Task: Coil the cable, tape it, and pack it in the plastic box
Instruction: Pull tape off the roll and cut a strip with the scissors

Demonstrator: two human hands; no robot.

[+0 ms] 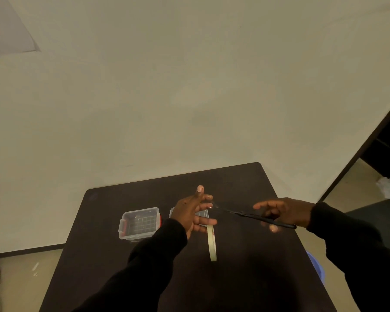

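Observation:
A clear plastic box (pixel 140 224) with red latches stands open on the dark table (pixel 245 278). Its clear lid (pixel 203 214) lies just right of it, mostly hidden behind my left hand (pixel 194 212). That hand is raised with fingers spread, and a cream tape roll (pixel 212 243) hangs edge-on from its lower fingers. My right hand (pixel 284 213) grips black scissors (pixel 252 216), whose tip points left and reaches the fingertips of my left hand. I see no cable on the dark tabletop.
The table's far edge meets a plain cream wall. A blue tub (pixel 314 264) shows past the table's right edge, on the floor. A dark door frame (pixel 369 140) stands at the right.

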